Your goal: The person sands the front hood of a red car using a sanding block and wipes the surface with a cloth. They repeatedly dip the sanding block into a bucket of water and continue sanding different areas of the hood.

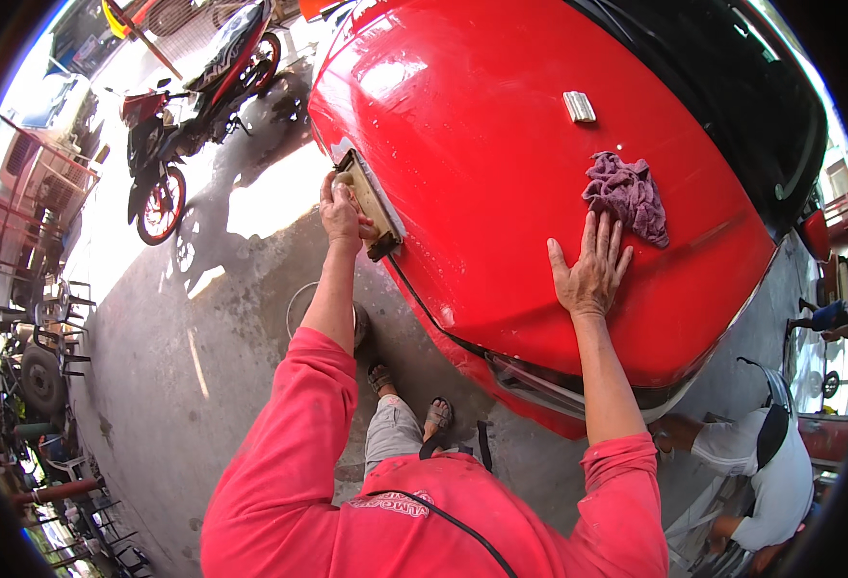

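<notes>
The left hand point(344, 214) gripped a long sanding block point(376, 204) at the nine o'clock edge of the red hood point(501, 212); the right hand point(586, 277) lay flat and empty, fingers spread, towards five o'clock, with a purple cloth point(626, 197) just beyond its fingertips at one o'clock. The step in hand looked like rubbing down that edge; the next stroke seemed to call for even pressure, the block's face kept flush.

Vehicle workshop, red car point(501, 144), motorcycle point(191, 130), loose tyre point(42, 379), concrete floor point(154, 356)
</notes>
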{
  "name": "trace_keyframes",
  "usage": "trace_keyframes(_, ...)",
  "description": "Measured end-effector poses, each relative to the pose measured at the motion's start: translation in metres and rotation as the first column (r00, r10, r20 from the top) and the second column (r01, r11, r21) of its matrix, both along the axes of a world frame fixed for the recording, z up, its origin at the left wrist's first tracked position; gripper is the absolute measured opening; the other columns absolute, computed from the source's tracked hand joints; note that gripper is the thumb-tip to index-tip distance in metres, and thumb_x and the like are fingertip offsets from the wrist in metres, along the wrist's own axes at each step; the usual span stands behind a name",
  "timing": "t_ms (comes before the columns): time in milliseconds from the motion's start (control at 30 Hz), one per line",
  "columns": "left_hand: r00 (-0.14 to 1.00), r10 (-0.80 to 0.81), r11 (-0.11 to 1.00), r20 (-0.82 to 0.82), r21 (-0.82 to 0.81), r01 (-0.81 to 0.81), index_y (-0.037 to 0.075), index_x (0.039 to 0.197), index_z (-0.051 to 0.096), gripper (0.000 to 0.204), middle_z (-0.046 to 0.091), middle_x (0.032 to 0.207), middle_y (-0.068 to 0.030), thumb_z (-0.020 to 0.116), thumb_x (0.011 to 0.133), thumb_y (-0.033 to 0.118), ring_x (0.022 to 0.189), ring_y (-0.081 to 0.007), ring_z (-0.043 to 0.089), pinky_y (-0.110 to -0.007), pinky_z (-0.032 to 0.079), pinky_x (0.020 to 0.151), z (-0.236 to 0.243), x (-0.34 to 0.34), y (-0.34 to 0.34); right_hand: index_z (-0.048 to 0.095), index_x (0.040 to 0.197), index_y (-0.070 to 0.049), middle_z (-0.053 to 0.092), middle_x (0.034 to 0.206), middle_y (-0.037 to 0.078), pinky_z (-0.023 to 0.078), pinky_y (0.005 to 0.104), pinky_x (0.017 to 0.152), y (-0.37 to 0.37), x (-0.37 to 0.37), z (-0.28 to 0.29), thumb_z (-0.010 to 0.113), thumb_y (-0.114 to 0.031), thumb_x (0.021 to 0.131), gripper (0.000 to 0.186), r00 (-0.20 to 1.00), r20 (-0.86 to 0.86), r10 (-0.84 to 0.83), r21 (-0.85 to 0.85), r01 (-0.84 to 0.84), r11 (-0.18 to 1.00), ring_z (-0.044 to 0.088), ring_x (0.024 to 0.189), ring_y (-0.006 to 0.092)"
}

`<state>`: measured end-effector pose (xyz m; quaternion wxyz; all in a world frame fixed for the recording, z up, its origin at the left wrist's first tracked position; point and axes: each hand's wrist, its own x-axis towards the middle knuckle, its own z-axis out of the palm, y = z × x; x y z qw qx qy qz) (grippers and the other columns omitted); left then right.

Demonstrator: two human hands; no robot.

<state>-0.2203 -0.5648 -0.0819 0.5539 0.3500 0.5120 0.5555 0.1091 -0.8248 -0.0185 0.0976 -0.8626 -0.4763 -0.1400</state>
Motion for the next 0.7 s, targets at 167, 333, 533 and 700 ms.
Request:
trace_keyframes(167,0.980,-0.195,0.976,0.039,0.107,0.190,0.009,0.158,0.045,0.049,0.059,0.072,-0.0011,0.052,0.110,0.017,0.045,-0.0079,0.052,-0.024,0.047,0.041,-0.002,0.055,-0.151,0.034,0.168,-0.009,0.029,0.177,0.013,0.010,0.0641,0.131,-0.010,0.014,-0.003,0.052,-0.070,0.100,0.094,1.000,0.026,-0.018,-0.006,0.018,1.000,0.019,0.165,0.0339)
trace_keyframes(333,0.969,-0.239,0.950,-0.056,0.195,0.245,0.006,0.155,0.052,0.046,0.067,0.092,0.0011,0.055,0.110,0.014,0.063,-0.0029,0.054,-0.020,0.047,0.056,-0.035,0.041,-0.191,0.034,0.168,-0.009,0.028,0.177,0.013,0.010,0.0648,0.131,-0.008,0.014,0.000,0.050,-0.071,0.100,0.094,0.999,0.033,-0.007,0.004,0.007,1.000,0.019,0.165,0.0341)
trace_keyframes(533,0.999,-0.052,0.998,0.003,0.045,0.052,0.014,0.156,0.049,0.045,0.052,0.063,0.0019,0.054,0.112,0.023,0.038,-0.0080,0.045,-0.026,0.044,0.034,-0.020,-0.009,-0.052,0.034,0.168,-0.009,0.027,0.177,0.013,0.010,0.0651,0.131,0.002,0.002,-0.001,0.051,-0.070,0.100,0.094,1.000,0.013,0.016,-0.001,-0.016,1.000,0.018,0.165,0.0343)
trace_keyframes(700,0.976,-0.214,0.968,-0.035,0.125,0.217,0.008,0.156,0.048,0.048,0.066,0.100,-0.0055,0.055,0.110,0.017,0.061,-0.0079,0.050,-0.024,0.044,0.051,-0.027,0.042,-0.200,0.033,0.169,-0.009,0.027,0.177,0.012,0.010,0.0651,0.131,-0.006,0.007,-0.001,0.052,-0.070,0.100,0.094,1.000,-0.006,-0.014,-0.021,0.014,1.000,0.018,0.165,0.0346)
